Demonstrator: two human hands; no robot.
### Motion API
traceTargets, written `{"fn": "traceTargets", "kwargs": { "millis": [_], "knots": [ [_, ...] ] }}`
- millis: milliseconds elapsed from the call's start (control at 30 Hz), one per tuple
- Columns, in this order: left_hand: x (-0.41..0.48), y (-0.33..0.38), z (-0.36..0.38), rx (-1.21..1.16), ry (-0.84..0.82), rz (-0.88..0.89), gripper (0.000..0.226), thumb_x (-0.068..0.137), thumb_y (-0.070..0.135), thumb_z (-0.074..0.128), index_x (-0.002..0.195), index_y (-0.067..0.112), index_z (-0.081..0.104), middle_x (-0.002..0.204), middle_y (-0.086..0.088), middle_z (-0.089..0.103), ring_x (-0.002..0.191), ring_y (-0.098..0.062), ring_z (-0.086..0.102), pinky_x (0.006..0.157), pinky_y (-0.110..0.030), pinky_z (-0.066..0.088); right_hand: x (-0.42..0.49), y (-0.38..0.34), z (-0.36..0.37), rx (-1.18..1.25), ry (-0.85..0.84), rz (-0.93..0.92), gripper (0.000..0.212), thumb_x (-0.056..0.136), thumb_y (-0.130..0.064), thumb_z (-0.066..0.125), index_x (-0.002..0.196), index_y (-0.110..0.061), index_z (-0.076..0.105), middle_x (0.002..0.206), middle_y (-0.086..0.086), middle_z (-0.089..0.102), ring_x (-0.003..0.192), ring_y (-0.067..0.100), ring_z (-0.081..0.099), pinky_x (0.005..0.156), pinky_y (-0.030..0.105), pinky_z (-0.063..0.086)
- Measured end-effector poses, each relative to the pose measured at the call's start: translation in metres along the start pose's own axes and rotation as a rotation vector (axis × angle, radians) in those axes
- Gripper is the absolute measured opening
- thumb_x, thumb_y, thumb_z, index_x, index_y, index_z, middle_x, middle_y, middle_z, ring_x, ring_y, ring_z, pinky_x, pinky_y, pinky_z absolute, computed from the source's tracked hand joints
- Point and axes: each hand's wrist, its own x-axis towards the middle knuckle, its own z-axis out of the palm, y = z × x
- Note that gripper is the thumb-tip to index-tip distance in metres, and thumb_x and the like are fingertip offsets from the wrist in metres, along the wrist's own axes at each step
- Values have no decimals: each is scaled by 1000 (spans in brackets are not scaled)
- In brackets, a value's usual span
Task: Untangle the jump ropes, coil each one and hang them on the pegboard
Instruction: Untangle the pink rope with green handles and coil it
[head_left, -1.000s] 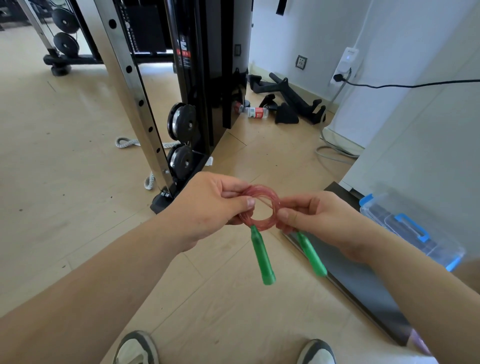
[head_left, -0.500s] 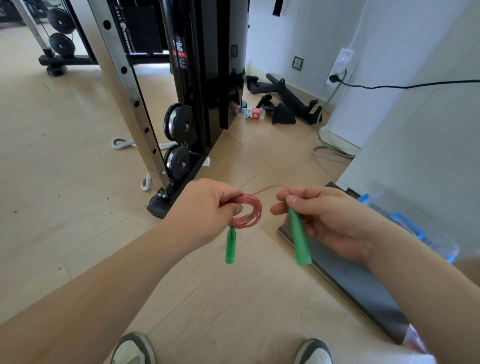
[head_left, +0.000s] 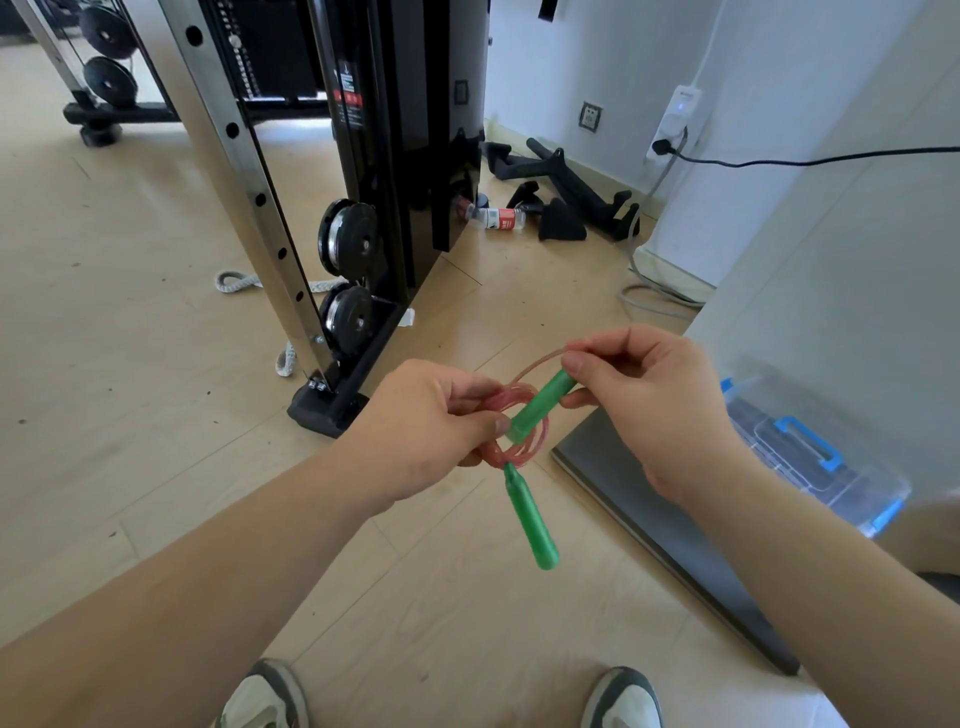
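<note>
Pinching the upper end of one green plastic handle (head_left: 543, 405) between thumb and fingertips, the right hand (head_left: 654, 415) points it down and to the left. Its long axis runs straight at the small coil of translucent red plastic rope (head_left: 501, 401), which the left hand (head_left: 421, 431) grips, fingers (head_left: 483, 423) curled round the loops. The handle's lower tip sits at the coil's opening, just beside the left thumb. The other green handle (head_left: 532, 525) dangles below the coil. My guess is the tip threads through next, led by the right hand.
</note>
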Motion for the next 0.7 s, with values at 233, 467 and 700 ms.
{"fn": "traceTargets", "kwargs": {
  "millis": [233, 467, 700],
  "knots": [
    [-2, 4, 2, -183, 11, 6, 21, 96, 7, 70, 111, 18, 77, 85, -8, 80, 78, -22, 79, 76, -34, 65, -9, 3, 13, -298, -114, -170, 20, 74, -16, 92, 76, -25, 74, 82, -4, 68, 68, 3, 66, 62, 16, 51],
    [-1, 7, -4, -268, 26, 23, 20, 95, 6, 70, 113, 13, 77, 90, -14, 79, 83, -28, 78, 77, -36, 65, 0, 13, 3, 157, -356, 162, 45, 84, -17, 83, 124, -17, 63, 106, 5, 72, 63, 23, 61, 57, 38, 47],
    [4, 11, -9, -271, 58, 25, 23, 94, 7, 71, 115, 16, 77, 98, -17, 77, 87, -31, 77, 78, -37, 65, 2, 20, -5, 212, -589, 243, 42, 87, 16, 53, 120, -5, 71, 107, 25, 73, 87, 48, 72, 71, 40, 60]
  ]
}}
